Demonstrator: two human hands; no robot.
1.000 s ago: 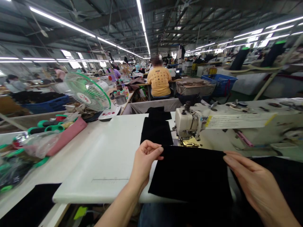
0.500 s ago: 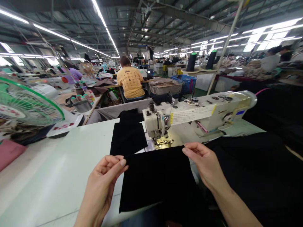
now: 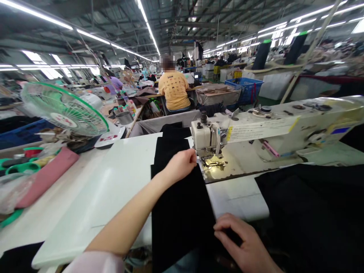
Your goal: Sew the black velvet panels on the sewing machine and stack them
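Note:
A black cloth piece point(image 3: 182, 212) hangs over the near edge of the pale table point(image 3: 113, 170), its far end beside the needle area of a white sewing machine point(image 3: 244, 132). My left hand point(image 3: 183, 163) pinches the cloth's far right corner, just left of the presser foot point(image 3: 214, 163). At the cloth's lower right edge, my right hand point(image 3: 237, 235) holds it between thumb and fingers. More black cloth point(image 3: 170, 148) lies beyond my left hand, left of the machine head.
A green-rimmed fan point(image 3: 65, 110) stands at the left, near pink cloth point(image 3: 48, 178). Dark fabric point(image 3: 313, 212) covers the right side. A person in a yellow shirt point(image 3: 174, 91) sits ahead, with a blue basket point(image 3: 244, 90) to the right.
The cloth has turned and shifted left, its long edge now running toward me. My left hand has moved forward to the machine; my right hand has come down and nearer. The view has swung left.

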